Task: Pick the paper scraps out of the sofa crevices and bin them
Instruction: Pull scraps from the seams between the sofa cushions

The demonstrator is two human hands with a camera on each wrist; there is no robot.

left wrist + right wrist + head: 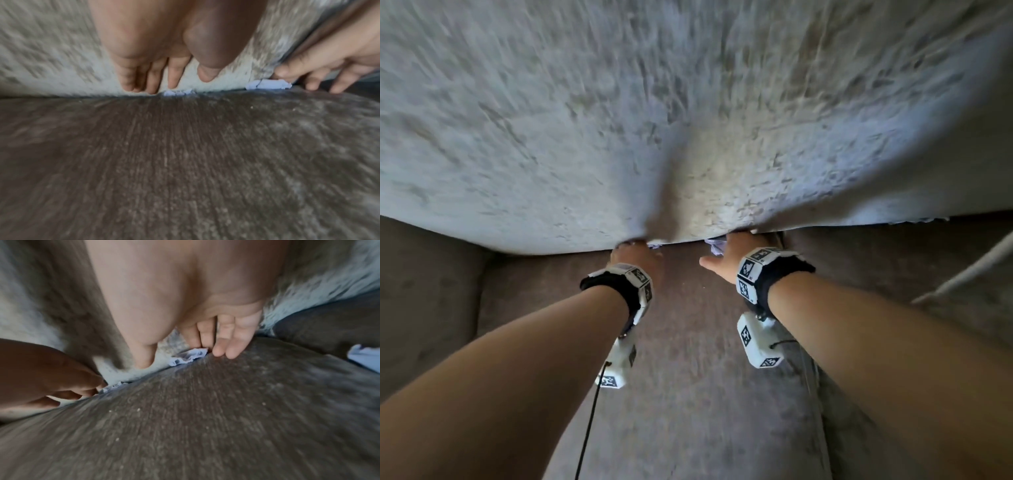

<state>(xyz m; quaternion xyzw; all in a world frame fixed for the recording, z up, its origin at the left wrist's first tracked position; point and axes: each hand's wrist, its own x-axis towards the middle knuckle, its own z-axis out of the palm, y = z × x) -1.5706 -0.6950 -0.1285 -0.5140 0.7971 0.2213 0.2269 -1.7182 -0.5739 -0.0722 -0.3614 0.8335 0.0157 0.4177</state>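
A pale blue paper scrap (pixel 177 93) is wedged in the crevice between the fuzzy light back cushion (pixel 585 137) and the brown seat cushion (pixel 688 342). My left hand (pixel 174 81) points its straight fingers down at this scrap, fingertips at the seam. A second crumpled scrap (pixel 188 356) sits further right in the same seam. My right hand (pixel 179 350) reaches it with straight fingers touching its right end, thumb spread to the left. In the head view both hands (pixel 633 255) (pixel 726 253) are at the seam, fingertips hidden under the cushion.
Another pale blue piece of paper (pixel 363 356) lies at the right edge of the right wrist view, beside a darker cushion (pixel 329 324). A sofa arm (pixel 424 291) rises on the left. A white cord (pixel 962 270) crosses at the right.
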